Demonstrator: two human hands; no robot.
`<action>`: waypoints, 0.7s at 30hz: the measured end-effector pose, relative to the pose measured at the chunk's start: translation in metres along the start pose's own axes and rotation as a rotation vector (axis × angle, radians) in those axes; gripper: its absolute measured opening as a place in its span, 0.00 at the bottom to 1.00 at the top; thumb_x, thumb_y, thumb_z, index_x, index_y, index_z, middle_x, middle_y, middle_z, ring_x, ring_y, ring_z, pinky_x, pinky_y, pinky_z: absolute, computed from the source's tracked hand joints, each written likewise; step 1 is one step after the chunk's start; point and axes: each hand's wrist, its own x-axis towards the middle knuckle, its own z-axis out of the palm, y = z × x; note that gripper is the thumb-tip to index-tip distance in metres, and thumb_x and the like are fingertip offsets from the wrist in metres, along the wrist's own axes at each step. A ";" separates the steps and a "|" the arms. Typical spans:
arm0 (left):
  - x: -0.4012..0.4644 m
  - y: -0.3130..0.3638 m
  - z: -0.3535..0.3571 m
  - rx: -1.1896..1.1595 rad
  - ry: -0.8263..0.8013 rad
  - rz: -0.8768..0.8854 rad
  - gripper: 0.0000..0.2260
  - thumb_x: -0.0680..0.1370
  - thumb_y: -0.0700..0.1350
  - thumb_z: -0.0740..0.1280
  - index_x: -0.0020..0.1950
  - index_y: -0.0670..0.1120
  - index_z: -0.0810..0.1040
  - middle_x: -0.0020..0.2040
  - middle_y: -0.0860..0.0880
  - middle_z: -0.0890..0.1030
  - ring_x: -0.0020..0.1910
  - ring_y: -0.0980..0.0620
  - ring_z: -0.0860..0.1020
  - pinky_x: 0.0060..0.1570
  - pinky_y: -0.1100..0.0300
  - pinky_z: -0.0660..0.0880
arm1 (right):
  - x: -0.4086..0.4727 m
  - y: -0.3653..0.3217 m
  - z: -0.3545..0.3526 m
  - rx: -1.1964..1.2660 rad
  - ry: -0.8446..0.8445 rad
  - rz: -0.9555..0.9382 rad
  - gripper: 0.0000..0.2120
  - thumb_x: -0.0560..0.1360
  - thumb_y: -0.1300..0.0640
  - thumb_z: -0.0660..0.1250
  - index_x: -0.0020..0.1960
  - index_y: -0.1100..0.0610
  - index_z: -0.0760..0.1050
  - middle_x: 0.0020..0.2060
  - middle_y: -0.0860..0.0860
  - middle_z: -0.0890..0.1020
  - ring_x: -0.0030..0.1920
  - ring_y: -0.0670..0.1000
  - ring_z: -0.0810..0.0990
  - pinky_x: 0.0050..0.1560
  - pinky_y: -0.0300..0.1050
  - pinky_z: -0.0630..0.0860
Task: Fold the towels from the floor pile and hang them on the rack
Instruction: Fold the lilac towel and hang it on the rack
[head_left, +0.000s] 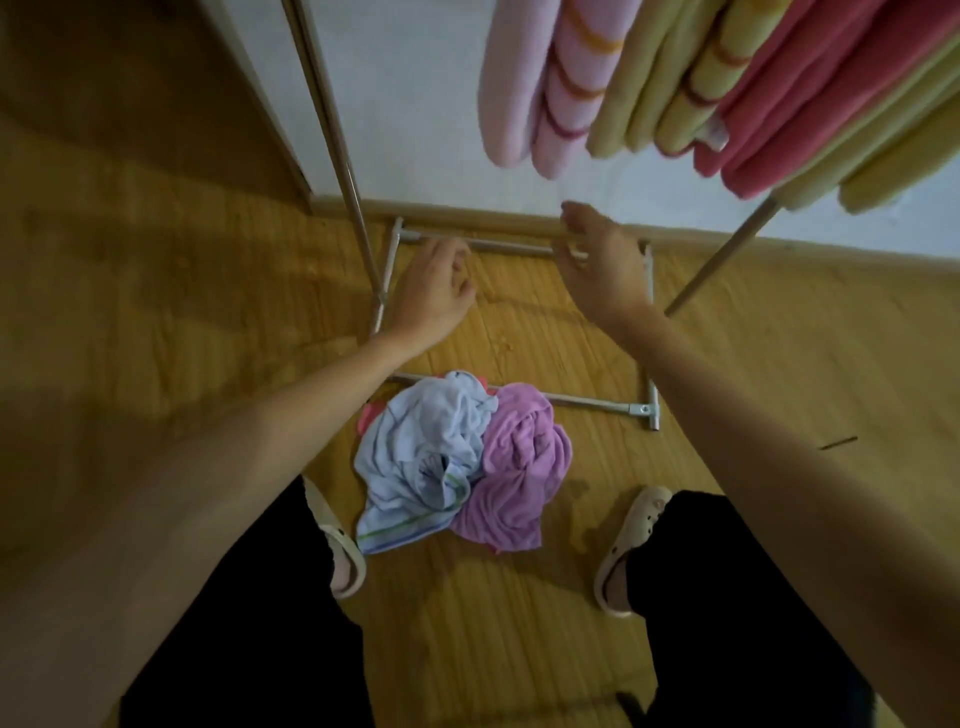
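Floor pile: pale blue towel (421, 457) beside purple towel (519, 467), at 6 o'clock from both hands. Left hand (434, 291) nearer, fingers loosely curled, empty; right hand (597, 260) fingers relaxed, empty.

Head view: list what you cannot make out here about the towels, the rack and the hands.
- Rack: its top rail is cut off by the upper edge, so how the hung towels sit on it is unseen.
- Floor pile: a pink cloth is mostly buried under the light blue towel; the count is unclear.
- Left hand, right hand: motion-blurred, seemingly empty.
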 end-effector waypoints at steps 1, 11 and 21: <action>-0.014 -0.014 0.013 0.034 -0.062 -0.043 0.13 0.71 0.38 0.68 0.55 0.40 0.75 0.49 0.43 0.76 0.44 0.46 0.77 0.45 0.53 0.75 | -0.014 0.018 0.014 -0.054 -0.074 0.030 0.19 0.77 0.57 0.64 0.66 0.63 0.70 0.58 0.60 0.79 0.57 0.59 0.79 0.55 0.52 0.75; -0.156 -0.104 0.131 0.166 -0.574 -0.264 0.15 0.74 0.37 0.66 0.60 0.37 0.73 0.56 0.37 0.75 0.58 0.38 0.74 0.54 0.48 0.70 | -0.175 0.155 0.150 -0.039 -0.614 0.412 0.22 0.75 0.64 0.63 0.68 0.65 0.66 0.65 0.63 0.71 0.65 0.62 0.70 0.60 0.51 0.69; -0.204 -0.127 0.231 0.104 -0.732 -0.253 0.13 0.73 0.36 0.65 0.57 0.38 0.74 0.55 0.40 0.75 0.55 0.40 0.75 0.53 0.50 0.72 | -0.239 0.214 0.231 -0.053 -0.793 0.456 0.26 0.73 0.70 0.62 0.70 0.68 0.61 0.62 0.65 0.71 0.60 0.64 0.72 0.55 0.56 0.72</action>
